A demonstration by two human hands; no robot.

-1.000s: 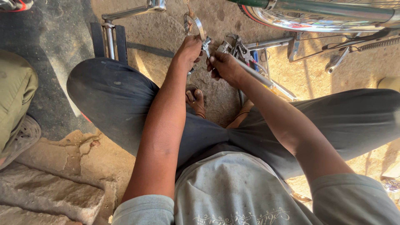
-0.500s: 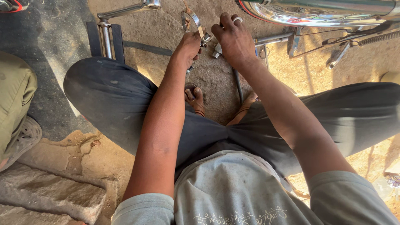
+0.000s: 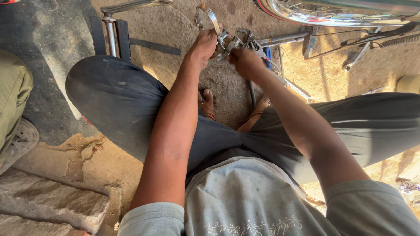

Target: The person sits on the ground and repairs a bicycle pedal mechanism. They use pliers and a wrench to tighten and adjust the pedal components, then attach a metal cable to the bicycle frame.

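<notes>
**Between the knees, on bare ground: small metal clamp assembly in both hands**

Ahead of the seated person, past the sandalled feet, both hands are meeting over a small metal clamp assembly (image 3: 229,43). It is lying straight forward from the body, near the top middle of the head view.

- Left hand (image 3: 204,43): closing around the assembly's left end, fingers curled; a curved chrome band (image 3: 211,18) is rising from that grip toward the top edge.
- Right hand (image 3: 246,61): fisted at the assembly's right end, touching it. Whether it is pinching a tool or the part itself cannot be told; the fingers are hiding it.
- Long axis: running roughly left to right between the two hands, tilted slightly up toward the left.
- Nearer hand: neither clearly; both are touching the piece.
- Chrome rods (image 3: 284,39): lying just beyond the right hand, pointing right.
- Chrome mudguard and wheel (image 3: 341,13): crossing the upper right, well apart from the hands.
- Upright metal stand with black straps (image 3: 111,37): standing upper left, beside the left knee.
- Second person's olive trouser leg (image 3: 13,100): showing at the left edge.
- Packages, labels, signs: none showing, save faint script on the grey shirt hem (image 3: 253,225).
</notes>
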